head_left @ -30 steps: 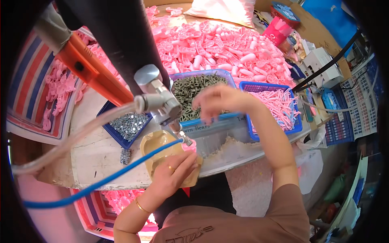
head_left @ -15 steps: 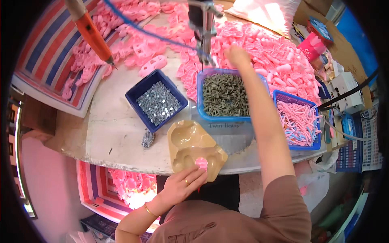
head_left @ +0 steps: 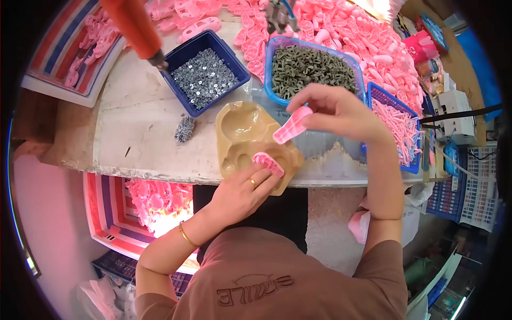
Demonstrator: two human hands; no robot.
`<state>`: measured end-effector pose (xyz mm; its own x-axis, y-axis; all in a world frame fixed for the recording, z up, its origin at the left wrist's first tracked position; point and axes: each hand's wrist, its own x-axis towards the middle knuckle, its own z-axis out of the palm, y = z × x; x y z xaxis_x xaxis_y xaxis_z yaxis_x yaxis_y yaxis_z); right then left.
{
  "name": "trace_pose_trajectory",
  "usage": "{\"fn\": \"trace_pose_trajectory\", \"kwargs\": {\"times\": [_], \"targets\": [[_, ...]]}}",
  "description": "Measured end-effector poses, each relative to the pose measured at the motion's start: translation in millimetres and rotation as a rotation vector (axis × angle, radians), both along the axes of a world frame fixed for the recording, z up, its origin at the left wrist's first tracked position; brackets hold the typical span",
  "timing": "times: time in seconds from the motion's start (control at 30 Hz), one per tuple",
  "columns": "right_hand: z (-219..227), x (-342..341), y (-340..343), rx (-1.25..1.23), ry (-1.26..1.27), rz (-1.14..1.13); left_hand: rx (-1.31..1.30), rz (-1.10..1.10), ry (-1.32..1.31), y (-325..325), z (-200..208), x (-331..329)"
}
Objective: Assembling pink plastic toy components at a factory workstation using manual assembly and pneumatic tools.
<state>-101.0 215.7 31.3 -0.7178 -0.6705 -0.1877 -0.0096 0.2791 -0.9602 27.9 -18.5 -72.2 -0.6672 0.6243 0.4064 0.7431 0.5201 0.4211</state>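
Observation:
My left hand (head_left: 239,196) lies at the front edge of a tan moulded fixture (head_left: 234,154), its fingers together and pressed on a small pink plastic part (head_left: 268,164) with a ridged face. The part sits at the fixture's near hollow, partly covered by my fingertips. Above the fixture's right side, my right hand (head_left: 341,114) pinches a longer, tapered pink plastic piece (head_left: 293,126) between thumb and fingers. Just behind that hand stands a blue-rimmed tub (head_left: 273,85) of dark green small clips (head_left: 312,69).
A navy bin (head_left: 205,106) of silver screws (head_left: 205,72) stands left, with a screw-covered clump (head_left: 184,129) nearby. An orange power screwdriver (head_left: 133,26) hangs above. Pink parts (head_left: 373,40) pile at the back. A blue basket (head_left: 392,96) holds pink strips on the right.
My right hand has come back from the far pink pile to above the fixture, now with a pink piece in it. My left hand stays on its part. The whole view has shifted.

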Motion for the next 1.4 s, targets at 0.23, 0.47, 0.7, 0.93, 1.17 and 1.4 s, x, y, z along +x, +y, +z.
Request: {"fn": "trace_pose_trajectory", "kwargs": {"times": [0.23,0.47,0.7,0.93,1.17,1.4], "targets": [[-17.3,19.4,-6.7,0.068,-0.075,-0.096,-0.131,0.085,-0.097,14.4,14.7,-2.6],[-23.8,41.1,1.1,0.18,-0.017,-0.088,-0.177,-0.04,0.105,23.1,2.4,-0.8],[-20.5,46.4,-24.4,0.191,0.044,-0.139,-0.104,-0.064,0.167,4.0,11.3,17.5],[-63.1,63.1,-66.0,0.184,0.442,0.116,0.155,0.046,0.132,-64.6,38.9,19.6],[-64.7,58.1,-62.8,0.239,0.377,0.066,0.543,0.734,-0.164,-158.0,21.6,-63.0],[-23.7,48.3,-58.1,0.278,0.375,-0.108,0.477,0.714,-0.244,-189.1,19.1,-135.2]]}}
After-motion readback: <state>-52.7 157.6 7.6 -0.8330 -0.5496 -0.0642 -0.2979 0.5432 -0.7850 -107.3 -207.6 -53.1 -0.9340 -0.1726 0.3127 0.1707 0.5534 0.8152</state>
